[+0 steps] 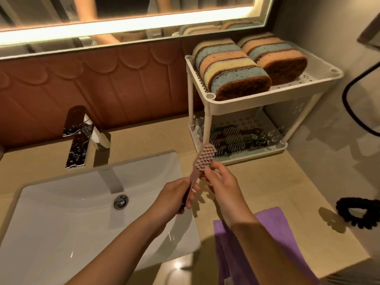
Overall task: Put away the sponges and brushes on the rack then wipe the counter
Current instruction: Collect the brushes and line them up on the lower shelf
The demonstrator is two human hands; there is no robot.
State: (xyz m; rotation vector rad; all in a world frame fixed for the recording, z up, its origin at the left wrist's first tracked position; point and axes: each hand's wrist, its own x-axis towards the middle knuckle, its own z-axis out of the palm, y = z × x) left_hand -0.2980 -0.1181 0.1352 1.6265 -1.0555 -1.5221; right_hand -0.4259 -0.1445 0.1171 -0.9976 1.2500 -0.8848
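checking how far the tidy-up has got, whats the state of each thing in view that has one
pink brush: held in the air, not on the rack
left hand: grips the brush handle
right hand: pinches the brush head
sponges: standing on edge on the rack's top shelf
other brushes: lying on the bottom shelf
faucet: off, wet with drops
purple cloth: lying on the counter
mirror light: on
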